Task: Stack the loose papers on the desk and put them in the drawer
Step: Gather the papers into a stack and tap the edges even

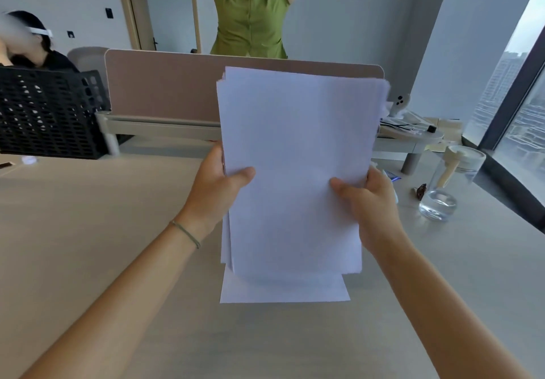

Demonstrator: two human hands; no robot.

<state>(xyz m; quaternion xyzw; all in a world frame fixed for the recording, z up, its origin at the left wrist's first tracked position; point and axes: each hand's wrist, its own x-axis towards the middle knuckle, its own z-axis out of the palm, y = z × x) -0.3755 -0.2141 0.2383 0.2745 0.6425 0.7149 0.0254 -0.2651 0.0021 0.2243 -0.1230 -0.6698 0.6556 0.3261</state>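
Note:
A stack of white papers [295, 154] is held upright above the beige desk [88, 231], in the middle of the view. My left hand [216, 190] grips its left edge with the thumb across the front sheet. My right hand [364, 198] grips the right edge the same way. The sheets are not squared: one sheet sticks out below the rest and the top edges are staggered. No drawer is in view.
A black mesh basket [47, 113] stands at the back left. A brown partition [165, 89] runs along the desk's far edge. A glass jar with a lid [448, 181] stands at the right. One person stands behind the partition, another sits at the left.

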